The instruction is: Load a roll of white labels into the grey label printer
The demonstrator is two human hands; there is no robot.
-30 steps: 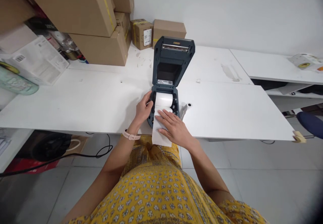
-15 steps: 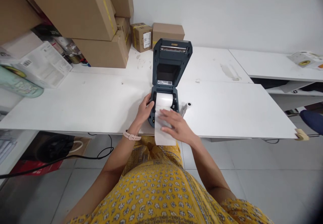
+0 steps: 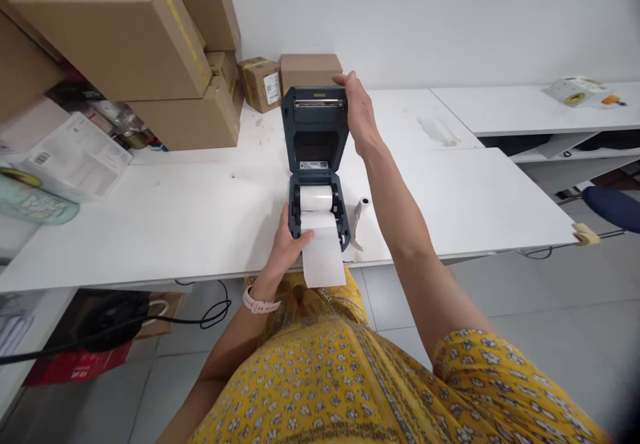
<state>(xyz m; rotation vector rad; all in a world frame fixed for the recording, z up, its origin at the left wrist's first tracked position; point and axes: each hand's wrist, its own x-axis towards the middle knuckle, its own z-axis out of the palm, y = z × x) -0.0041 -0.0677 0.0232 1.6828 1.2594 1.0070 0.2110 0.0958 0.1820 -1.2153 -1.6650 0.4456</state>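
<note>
A dark label printer [image 3: 295, 217] stands on the white table with its lid [image 3: 315, 124] raised. Inside sits a white label roll [image 3: 316, 197], and its label strip [image 3: 324, 261] runs forward over the printer's front and past the table edge. My left hand [image 3: 289, 244] grips the printer's front left side, its thumb pressing on the strip's left edge. At the lid's upper right corner, my right hand [image 3: 361, 111] is closed around the edge, some fingers hidden behind it. A small paper roll [image 3: 361, 211] with a loose curled end lies right of the printer.
Stacked cardboard boxes [image 3: 175, 121] fill the back left, with a small taped box [image 3: 261, 84] beside them. A white carton [image 3: 75, 157] and a pale green bottle [image 3: 40, 201] are at the left. A black cable [image 3: 215, 314] hangs below the table [image 3: 200, 231].
My right hand has left the label strip and moved up to the lid's right edge. My left thumb now lies on the strip. The view has shifted slightly.
</note>
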